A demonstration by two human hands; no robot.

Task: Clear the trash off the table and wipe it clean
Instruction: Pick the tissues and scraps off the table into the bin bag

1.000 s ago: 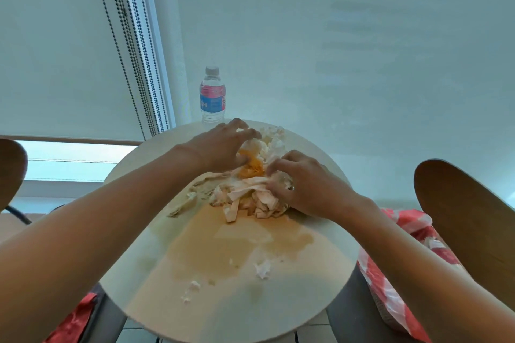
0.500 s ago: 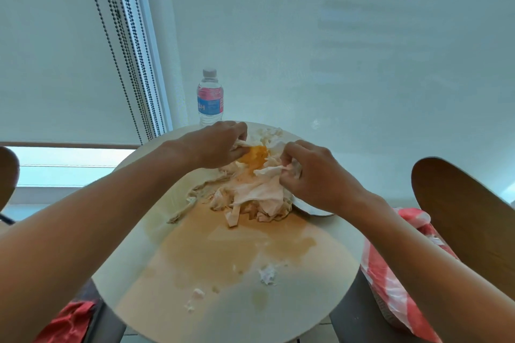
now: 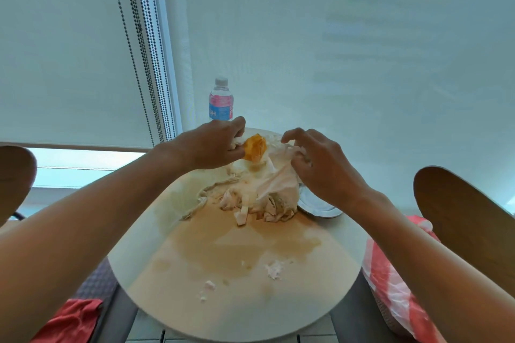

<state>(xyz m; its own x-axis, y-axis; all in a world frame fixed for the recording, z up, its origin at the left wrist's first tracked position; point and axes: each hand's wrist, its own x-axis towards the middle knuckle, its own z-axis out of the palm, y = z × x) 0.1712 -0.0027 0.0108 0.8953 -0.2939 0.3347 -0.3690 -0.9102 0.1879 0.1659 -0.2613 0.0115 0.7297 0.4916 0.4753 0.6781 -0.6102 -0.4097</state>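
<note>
- Head view: both hands have risen from the pile since the frame half a second earlier; the orange wrapper [image 3: 255, 147] now sits clear above the table [image 3: 328, 281].
- Left hand [image 3: 211, 145]: fingers closed, pinching the orange wrapper and a bit of white tissue.
- Right hand [image 3: 317, 164]: fingers curled shut on the soaked tissue wad [image 3: 264, 192], whose lower folds trail onto the tabletop.
- Brown spill [image 3: 237, 245] covers the table centre; small tissue scraps [image 3: 274, 271] lie near the front edge.
- Water bottle [image 3: 220, 100] stands upright at the far rim.
</note>
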